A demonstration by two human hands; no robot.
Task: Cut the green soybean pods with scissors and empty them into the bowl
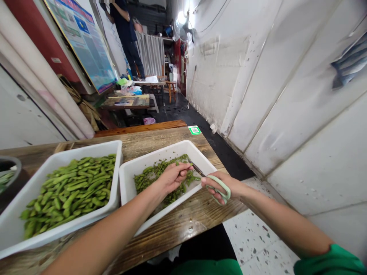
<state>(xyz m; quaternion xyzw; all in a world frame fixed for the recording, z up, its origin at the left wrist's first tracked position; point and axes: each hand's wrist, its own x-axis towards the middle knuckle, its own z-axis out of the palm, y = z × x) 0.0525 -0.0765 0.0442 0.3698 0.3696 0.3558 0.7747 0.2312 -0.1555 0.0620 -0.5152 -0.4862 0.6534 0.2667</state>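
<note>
Facing white walls (258,95) across a wooden table (197,214). Gripping green-handled scissors (225,186) in the right hand (233,185) at four o'clock, with fingers wrapped through the handles. Pinching a small green piece (191,164) in the left hand (172,177) at six o'clock, thumb and fingertips together, over a white tray (125,187) of green trimmings (146,176). Flanked at eight o'clock by a second tray (117,168) of green pods (77,187).

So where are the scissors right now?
The scissors are right of centre in the head view, held in the right hand, with the blades over the right tray beside the left hand.
</note>
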